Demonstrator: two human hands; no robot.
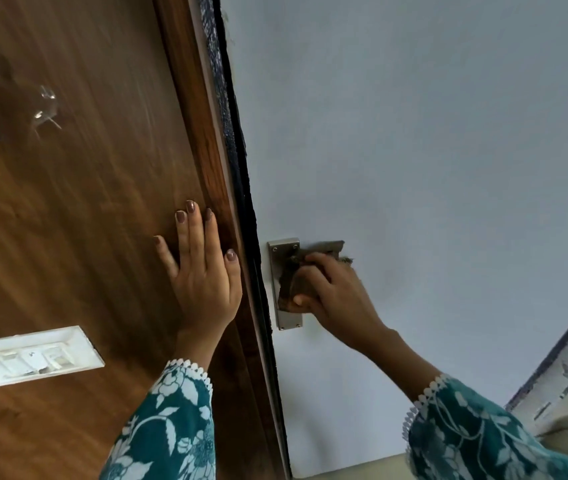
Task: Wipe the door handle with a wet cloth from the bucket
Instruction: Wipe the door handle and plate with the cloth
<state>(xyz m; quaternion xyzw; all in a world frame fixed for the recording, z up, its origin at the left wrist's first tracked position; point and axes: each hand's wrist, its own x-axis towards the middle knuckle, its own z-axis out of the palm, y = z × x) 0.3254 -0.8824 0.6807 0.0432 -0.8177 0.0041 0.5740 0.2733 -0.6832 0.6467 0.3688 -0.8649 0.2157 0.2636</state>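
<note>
The door handle's steel backplate (281, 258) is fixed near the left edge of a pale blue door (414, 150). My right hand (334, 292) grips a grey-brown cloth (324, 249) and presses it around the lever, which is hidden under cloth and fingers. My left hand (203, 268) lies flat, fingers spread, on the brown wooden panel (85, 209) just left of the door edge. It holds nothing. No bucket is in view.
A white switch plate (33, 355) sits on the wooden panel at lower left. A small metal hook (45, 110) is fixed higher up on it. A dark gap (241, 168) runs between panel and door. A frame edge (559, 372) shows at lower right.
</note>
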